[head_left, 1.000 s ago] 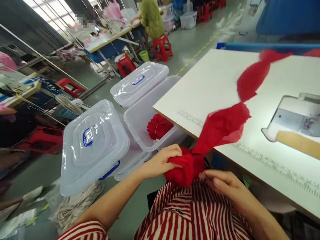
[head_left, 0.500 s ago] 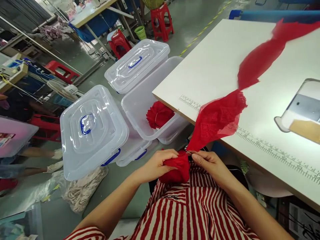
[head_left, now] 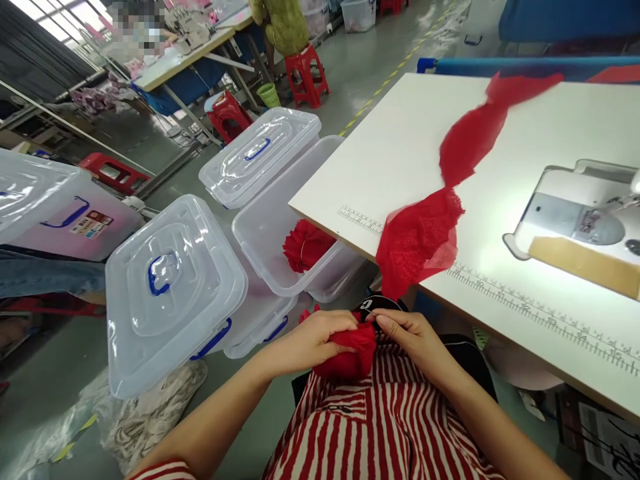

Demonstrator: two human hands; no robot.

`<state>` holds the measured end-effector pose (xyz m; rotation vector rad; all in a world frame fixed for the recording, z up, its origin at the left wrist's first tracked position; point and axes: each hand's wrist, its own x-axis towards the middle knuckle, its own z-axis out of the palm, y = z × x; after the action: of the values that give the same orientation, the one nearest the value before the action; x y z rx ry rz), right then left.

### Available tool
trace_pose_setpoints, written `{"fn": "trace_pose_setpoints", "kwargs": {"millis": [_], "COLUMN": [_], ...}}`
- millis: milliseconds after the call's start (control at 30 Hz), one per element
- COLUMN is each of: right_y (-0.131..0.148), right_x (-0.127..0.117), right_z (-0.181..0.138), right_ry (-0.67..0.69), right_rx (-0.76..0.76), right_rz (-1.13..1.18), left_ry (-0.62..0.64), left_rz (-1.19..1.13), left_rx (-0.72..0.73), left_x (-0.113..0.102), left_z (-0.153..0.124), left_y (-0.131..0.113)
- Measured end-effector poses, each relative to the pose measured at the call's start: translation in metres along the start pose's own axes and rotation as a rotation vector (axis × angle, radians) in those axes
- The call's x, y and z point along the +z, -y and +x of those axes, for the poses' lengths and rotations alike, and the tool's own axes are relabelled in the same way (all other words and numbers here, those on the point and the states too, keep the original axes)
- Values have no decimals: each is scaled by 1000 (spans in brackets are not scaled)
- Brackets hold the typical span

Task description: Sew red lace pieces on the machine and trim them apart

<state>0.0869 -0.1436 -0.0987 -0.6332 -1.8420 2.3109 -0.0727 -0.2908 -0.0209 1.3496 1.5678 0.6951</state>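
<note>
While our left hand [head_left: 315, 340] grips the bundled red lace [head_left: 350, 353] in our lap, its fingers closed around it, our right hand [head_left: 407, 337] pinches the bundle's top edge with fingers together. From there the lace strip [head_left: 425, 233] trails up over the white tabletop [head_left: 400, 153], beside an open clear bin [head_left: 265, 227] holding another red bundle [head_left: 306, 244].

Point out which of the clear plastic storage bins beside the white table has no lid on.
The open clear bin right against the table's edge, holding a red lace bundle. The two neighbouring bins carry clear lids with blue handles.
</note>
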Motion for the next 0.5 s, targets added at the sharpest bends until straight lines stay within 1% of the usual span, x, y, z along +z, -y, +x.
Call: {"fn": "trace_pose_setpoints", "kwargs": {"millis": [67,100,133,167,233,267,300,333,367,400,433,500], "right_y": [-6,-9,-11,-13,-14,-12,-10,-8,-6,-5,-5,-7], "right_x": [1,2,4,6,10,11,12,12,11,9,6,-3], "right_z": [1,2,3,4,4,4,2,-1,-6,-12,-19,-33], "right_ry": [6,19,34,47,62,65,65,59,46,24,0,-39], "right_rx": [4,-2,-13,-27,-54,-63,-70,-68,-57,-39,-15,37], "right_rz": [-9,-20,-31,-42,-74,-98,-125,-153,-180,-205,-228,-275], "left_ry": [31,16,-31,-104,-304,-340,-350,-340,-347,-343,-360,-417], "left_rz": [-28,-45,-52,-46,27,107,183,274,396,542,591,676], "left_rx": [92,153,217,281,379,419,434,403,303,147,73,-43], "left_x": [-13,-23,-34,-46,-68,-76,-81,-83,-82,-79,-75,-64], "left_z": [6,13,23,38,80,105,132,158,181,199,213,223], "left_y": [-23,-38,-54,-69,-92,-98,-100,-99,-96,-90,-84,-72]}}
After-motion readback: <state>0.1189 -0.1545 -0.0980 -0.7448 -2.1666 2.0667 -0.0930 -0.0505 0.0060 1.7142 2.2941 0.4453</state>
